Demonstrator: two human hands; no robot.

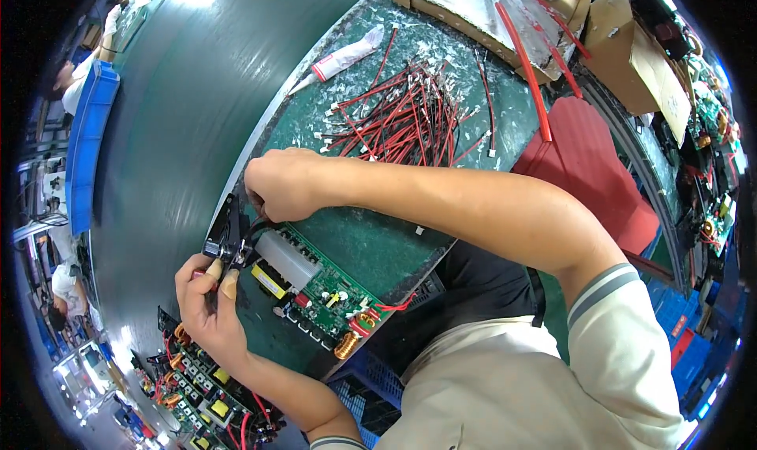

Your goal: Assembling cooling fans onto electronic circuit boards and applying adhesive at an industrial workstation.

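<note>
Left of the bench's middle, my left hand [211, 312] pinches the lower side of a black part with a round metallic piece [224, 248]. Tan covers show on two of its fingertips. My right hand [285, 183] is curled closed above the same part, by some dark wires; what its fingers grip is hidden beneath it. Beside both hands lies a green circuit board [341, 292] with a long grey heatsink [287, 258], a yellow-wrapped transformer [270, 280] and a copper coil [346, 345]. Red wires [398, 303] leave its right end.
Beyond my right forearm lies a pile of red and black wires [406, 115] with white connectors, near a white tube [347, 54]. Cardboard boxes [635, 63] and a red sheet [583, 174] are at right. More circuit boards [201, 395] sit lower left; a blue bin [93, 146] stands far left.
</note>
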